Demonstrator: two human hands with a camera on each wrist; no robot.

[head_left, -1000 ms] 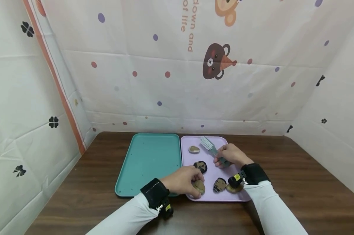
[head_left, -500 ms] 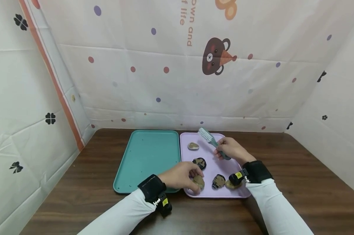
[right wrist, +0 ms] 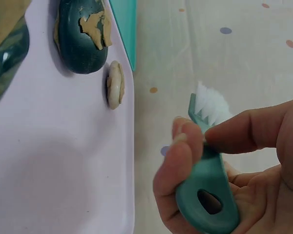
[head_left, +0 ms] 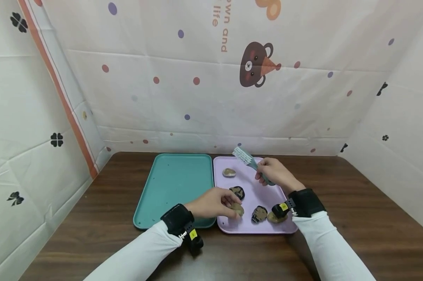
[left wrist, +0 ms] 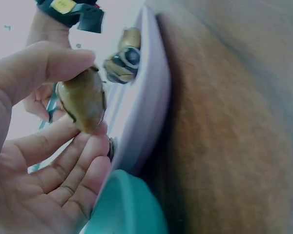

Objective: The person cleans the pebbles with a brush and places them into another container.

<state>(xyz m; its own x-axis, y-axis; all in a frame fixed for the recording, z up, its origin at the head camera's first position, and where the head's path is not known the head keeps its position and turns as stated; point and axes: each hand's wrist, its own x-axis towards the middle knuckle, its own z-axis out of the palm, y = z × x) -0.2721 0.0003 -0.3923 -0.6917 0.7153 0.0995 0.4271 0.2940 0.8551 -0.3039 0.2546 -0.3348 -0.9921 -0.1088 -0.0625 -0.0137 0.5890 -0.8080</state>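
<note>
My left hand [head_left: 215, 203] pinches a mud-coated stone [left wrist: 83, 100] between thumb and fingers, near the front left corner of the lilac tray [head_left: 248, 231]. In the left wrist view this stone is off the tray floor. My right hand [head_left: 277, 174] grips a green scrubbing brush [right wrist: 207, 180] by its handle, above the tray's right side. White bristles [head_left: 242, 155] point to the far left, apart from any stone. On the tray lie a pale stone [head_left: 229, 172], a dark stone with mud patches [head_left: 238, 192] and another muddy stone [head_left: 259, 214].
A teal tray [head_left: 176, 179] with small dark specks stands directly left of the lilac one. Another brown stone [head_left: 276, 217] lies at the front right, partly covered by the right wrist camera. Behind the wooden table [head_left: 102, 218] hangs a patterned cloth [head_left: 155, 101].
My right hand has lifted the brush higher, its head now over the tray's far edge. My left hand has raised the stone slightly. The head view has tilted a little upward overall.
</note>
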